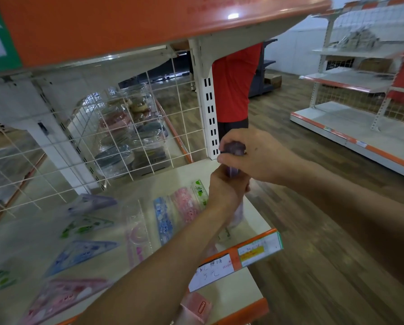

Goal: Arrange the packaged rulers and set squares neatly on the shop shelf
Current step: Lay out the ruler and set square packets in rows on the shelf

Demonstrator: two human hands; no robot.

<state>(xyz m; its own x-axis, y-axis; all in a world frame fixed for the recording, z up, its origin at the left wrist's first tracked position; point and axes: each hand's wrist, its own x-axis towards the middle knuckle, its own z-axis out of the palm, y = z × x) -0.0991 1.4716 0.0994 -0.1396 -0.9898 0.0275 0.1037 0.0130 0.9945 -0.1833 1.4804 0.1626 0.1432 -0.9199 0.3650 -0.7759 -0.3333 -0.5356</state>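
A shop — orange-edged shelving (351, 134) with wire-grid backs (126, 137), price labels (259, 250); packaged rulers (163, 219) laid out

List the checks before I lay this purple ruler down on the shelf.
1. Hold: left grip and right grip both clasp the purple ruler: ok.
2. Ruler lies flat: it stands upright: not ok.
3. Blue ruler, pink ruler, green ruler lie side by side on the shelf: ok.
4. Space right of green ruler: grips hide it: cannot tell.
5. Wrapper intact: blurred: cannot tell.
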